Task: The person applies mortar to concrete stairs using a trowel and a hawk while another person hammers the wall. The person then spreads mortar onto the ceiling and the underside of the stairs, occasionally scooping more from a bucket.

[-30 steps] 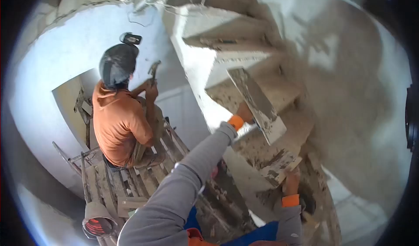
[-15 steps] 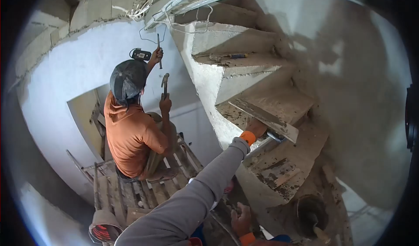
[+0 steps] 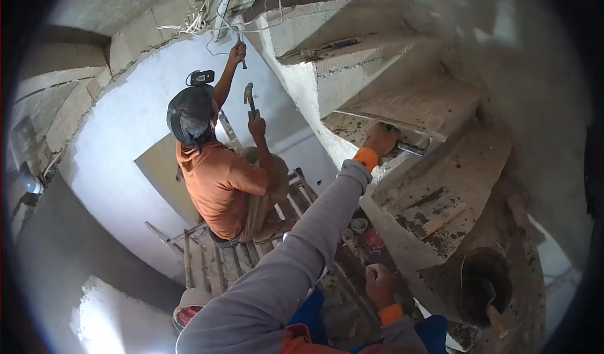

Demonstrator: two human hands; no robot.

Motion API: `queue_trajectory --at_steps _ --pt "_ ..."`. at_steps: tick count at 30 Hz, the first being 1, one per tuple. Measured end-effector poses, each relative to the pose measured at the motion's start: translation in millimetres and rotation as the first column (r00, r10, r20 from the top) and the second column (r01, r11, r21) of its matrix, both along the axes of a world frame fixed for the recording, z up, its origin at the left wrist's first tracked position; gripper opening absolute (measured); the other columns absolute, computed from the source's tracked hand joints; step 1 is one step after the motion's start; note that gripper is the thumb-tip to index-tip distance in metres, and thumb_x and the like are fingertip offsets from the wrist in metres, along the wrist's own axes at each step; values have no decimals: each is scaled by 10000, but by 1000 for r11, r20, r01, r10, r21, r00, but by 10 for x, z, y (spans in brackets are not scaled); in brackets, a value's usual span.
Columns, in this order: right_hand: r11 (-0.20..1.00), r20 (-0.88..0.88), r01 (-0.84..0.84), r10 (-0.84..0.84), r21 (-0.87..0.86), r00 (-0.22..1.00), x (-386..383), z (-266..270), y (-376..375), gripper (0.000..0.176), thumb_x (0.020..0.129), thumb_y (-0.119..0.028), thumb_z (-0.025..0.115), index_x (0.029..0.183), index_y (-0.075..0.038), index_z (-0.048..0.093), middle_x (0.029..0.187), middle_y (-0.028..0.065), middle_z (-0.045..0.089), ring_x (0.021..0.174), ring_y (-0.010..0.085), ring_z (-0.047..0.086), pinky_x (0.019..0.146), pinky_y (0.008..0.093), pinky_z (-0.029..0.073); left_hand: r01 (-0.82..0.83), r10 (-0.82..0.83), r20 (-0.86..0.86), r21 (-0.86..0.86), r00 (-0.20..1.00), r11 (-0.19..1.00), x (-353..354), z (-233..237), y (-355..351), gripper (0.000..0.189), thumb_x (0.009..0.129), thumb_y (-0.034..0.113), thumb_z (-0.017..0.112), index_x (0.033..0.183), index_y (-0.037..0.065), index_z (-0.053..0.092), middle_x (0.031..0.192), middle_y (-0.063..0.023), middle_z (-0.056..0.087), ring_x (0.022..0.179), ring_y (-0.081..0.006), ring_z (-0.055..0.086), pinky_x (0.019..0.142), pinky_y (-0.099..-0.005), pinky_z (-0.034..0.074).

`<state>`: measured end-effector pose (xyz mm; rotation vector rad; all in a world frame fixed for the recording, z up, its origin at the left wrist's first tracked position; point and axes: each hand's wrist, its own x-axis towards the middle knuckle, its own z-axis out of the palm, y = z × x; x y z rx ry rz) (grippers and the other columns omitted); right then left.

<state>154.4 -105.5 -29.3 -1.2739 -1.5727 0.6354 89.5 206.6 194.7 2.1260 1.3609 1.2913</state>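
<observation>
My left hand point(image 3: 380, 140) reaches up to a stair step, fingers wrapped round a tool with a shiny metal part point(image 3: 410, 148) sticking out to the right. A thin board point(image 3: 409, 126) lies along the step just behind the hand, seen nearly edge-on. The tool's other end is hidden by the hand. Lower down, my right hand point(image 3: 380, 285) is curled into a fist beside the stairs, with nothing visible in it. Dark crumbs and mortar bits cover the step point(image 3: 346, 124).
A co-worker point(image 3: 220, 184) crouches on slatted scaffolding point(image 3: 229, 263) at left, holding a hammer point(image 3: 250, 99) and a chisel-like rod point(image 3: 243, 55). A bucket point(image 3: 487, 278) with a trowel stands lower right; another bucket point(image 3: 190, 307) is lower left. Loose wires point(image 3: 196, 21) hang above.
The board has gone from raised and tilted over my left hand to lower, behind it. My right hand's fingers have curled in. The whole view has shifted.
</observation>
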Motion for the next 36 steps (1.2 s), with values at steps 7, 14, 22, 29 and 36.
queue_trajectory --at_steps 7,14,22,29,36 --pt "980 -115 -40 18 -193 993 140 80 -20 215 875 -186 493 946 -5 585 874 188 616 808 344 597 717 418 467 7 -5 16 -130 1000 991 40 229 -305 425 776 217 561 1087 -71 548 1034 -226 611 969 -327 578 851 -371 426" --pt "976 -30 -15 9 -218 1000 228 -117 83 256 869 -245 483 928 -11 570 856 201 610 806 362 590 711 437 462 36 -34 29 -76 999 996 78 235 -333 449 748 245 535 1065 -70 575 1029 -267 606 1011 -371 575 873 -379 432" --pt "995 -93 7 -17 -99 996 248 -208 102 238 865 -239 487 877 -10 553 727 203 584 665 374 575 626 434 456 -22 20 -23 -130 1000 991 60 154 -213 460 800 242 532 1155 -50 514 1114 -229 576 1065 -332 532 914 -374 397" --pt "961 -24 2 -10 -278 1000 220 -261 71 253 863 -237 489 868 9 547 770 212 593 739 370 587 669 423 447 109 -98 149 -69 984 992 82 230 -371 454 838 300 507 1171 -9 528 1158 -237 556 1119 -375 502 933 -394 388" --pt "969 59 96 -85 -227 995 175 -560 123 218 838 -200 533 758 2 543 626 126 586 558 200 579 555 353 449 21 -17 34 -130 999 991 39 294 -435 470 841 281 494 1213 -7 493 1185 -254 530 1113 -398 491 959 -396 378"
